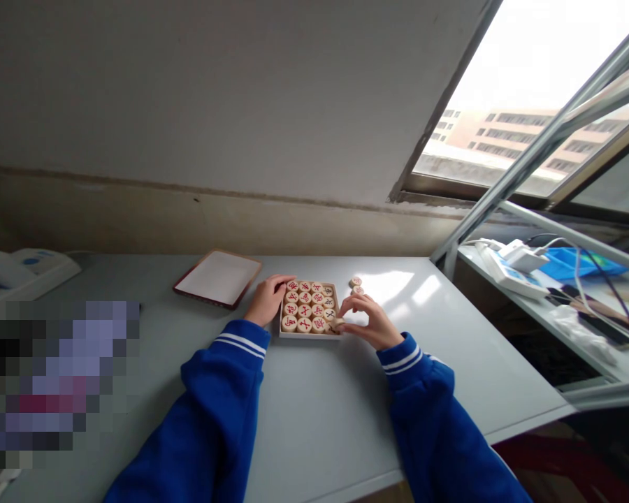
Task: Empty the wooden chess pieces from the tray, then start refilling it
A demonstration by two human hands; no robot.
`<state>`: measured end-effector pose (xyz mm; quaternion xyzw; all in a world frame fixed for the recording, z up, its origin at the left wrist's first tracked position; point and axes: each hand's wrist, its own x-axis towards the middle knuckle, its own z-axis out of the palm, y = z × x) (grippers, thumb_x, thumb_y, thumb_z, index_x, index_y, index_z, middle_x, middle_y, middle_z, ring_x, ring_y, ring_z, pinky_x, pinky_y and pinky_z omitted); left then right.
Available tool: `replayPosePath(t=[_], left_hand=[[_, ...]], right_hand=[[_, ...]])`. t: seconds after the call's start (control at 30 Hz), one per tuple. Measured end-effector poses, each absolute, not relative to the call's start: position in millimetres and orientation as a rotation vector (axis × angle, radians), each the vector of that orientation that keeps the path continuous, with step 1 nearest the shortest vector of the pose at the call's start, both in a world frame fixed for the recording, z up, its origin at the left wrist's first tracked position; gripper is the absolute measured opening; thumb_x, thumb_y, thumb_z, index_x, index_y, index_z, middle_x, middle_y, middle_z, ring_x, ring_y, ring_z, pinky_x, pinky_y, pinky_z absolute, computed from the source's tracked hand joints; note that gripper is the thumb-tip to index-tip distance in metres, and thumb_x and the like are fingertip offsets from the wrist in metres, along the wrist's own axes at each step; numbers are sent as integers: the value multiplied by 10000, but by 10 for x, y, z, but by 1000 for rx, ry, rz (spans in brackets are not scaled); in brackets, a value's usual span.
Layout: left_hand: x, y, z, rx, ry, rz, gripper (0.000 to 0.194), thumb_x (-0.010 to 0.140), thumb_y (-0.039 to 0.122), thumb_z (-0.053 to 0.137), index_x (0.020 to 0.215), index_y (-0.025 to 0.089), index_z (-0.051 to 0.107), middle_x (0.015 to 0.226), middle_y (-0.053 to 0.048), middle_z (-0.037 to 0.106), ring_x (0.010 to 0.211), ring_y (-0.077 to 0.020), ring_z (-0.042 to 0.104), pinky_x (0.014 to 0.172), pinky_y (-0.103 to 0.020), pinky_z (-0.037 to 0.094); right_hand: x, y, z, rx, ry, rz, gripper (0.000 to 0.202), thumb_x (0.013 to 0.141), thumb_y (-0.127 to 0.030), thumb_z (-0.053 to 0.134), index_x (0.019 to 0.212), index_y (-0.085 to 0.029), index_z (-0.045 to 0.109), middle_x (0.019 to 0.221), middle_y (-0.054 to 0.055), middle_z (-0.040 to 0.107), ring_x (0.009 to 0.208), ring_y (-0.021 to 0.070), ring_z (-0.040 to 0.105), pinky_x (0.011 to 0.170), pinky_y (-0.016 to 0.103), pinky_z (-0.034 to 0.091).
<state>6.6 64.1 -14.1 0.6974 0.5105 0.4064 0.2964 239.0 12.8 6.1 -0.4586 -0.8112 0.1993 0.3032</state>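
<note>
1. Round pale wooden pieces with red characters [304, 311] sit face up in close rows inside a shallow square white-walled box [309, 336] on the pale grey desk [304, 412], in the head view; pieces with darker marks [328, 302] line its right side.
2. The person's left hand [265, 299] lies against the box's left wall, fingers at the far left corner, probably to steady it; whether it squeezes or merely rests cannot be told.
3. The right hand [373, 323] pinches a small pale round piece [338, 323] between thumb and fingers at the near right corner, seemingly for fine control.
4. Two loose pale round pieces [355, 282] lie just beyond that hand, perhaps for easy reach.
5. A white-lined, dark-red-edged square lid [217, 276] rests at the left, apparently aside for access.
</note>
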Motion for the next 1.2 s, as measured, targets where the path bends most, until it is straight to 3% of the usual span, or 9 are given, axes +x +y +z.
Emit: replayPosePath(t=[0.17,0.33,0.4,0.5,0.6,0.73,0.87,1.0,1.2], left_hand=[[67,644,-148,1851,1357,1088,306,774,142,382,968,138,619,1027,-63,620,971,-143,548,897,-258,412],[65,639,-142,1840,1366,1063,308,773,124,383,974,150,615,1039,-56,617,977,-134,545,893,-253,415],[64,640,-138,1839,1371,1057,309,771,118,385,973,160,615,1041,-49,618,980,-132,545,893,-250,415],[67,647,-135,1846,1376,1059,308,766,108,389,966,156,619,1038,-52,620,982,-132,546,898,-244,410],[77,636,-125,1830,1396,1074,308,762,91,390,947,162,626,1030,-48,627,975,-129,550,904,-244,407],[90,579,-102,1800,1429,1079,308,759,75,398,928,185,632,1017,-29,634,968,-115,551,903,-229,409],[90,556,-98,1798,1459,1070,311,762,74,399,935,186,632,1012,-28,635,958,-109,552,904,-207,406],[85,545,-88,1787,1472,1070,327,754,63,393,938,189,631,1022,-29,631,969,-111,546,917,-207,399],[81,536,-68,1783,1460,1079,337,749,62,379,915,205,636,1002,-19,639,954,-120,551,911,-238,417]], right_hand=[[2694,140,62,-1424,-1916,780,380,598,-524,614,732,-183,513,687,4,574,590,116,496,576,287,431],[2908,87,8,-1904,-1846,429,383,623,-576,539,637,-206,442,610,-13,543,552,139,502,535,298,391],[2881,73,6,-1984,-1857,204,379,651,-585,504,681,-208,473,690,11,569,643,178,534,586,336,399],[2743,122,-1,-1919,-1843,-94,417,720,-574,427,922,-217,510,973,71,571,878,245,528,701,423,398],[2565,271,-50,-1806,-1919,-261,520,767,-540,380,1180,-223,401,1229,118,444,1099,285,418,827,518,343],[2402,507,-166,-1825,-2138,-235,567,796,-516,320,1288,-235,298,1341,97,333,1241,292,261,913,616,240],[2455,700,-350,-1897,-2225,-62,512,813,-480,225,1236,-251,402,1351,60,336,1241,256,286,936,531,317],[2796,828,-550,-1778,-2153,-34,548,809,-429,138,1195,-213,460,1314,92,389,1217,242,336,955,470,339],[3786,868,-649,-1789,-1933,30,722,703,-634,109,1151,-258,534,1238,193,440,1195,317,327,932,511,339]])
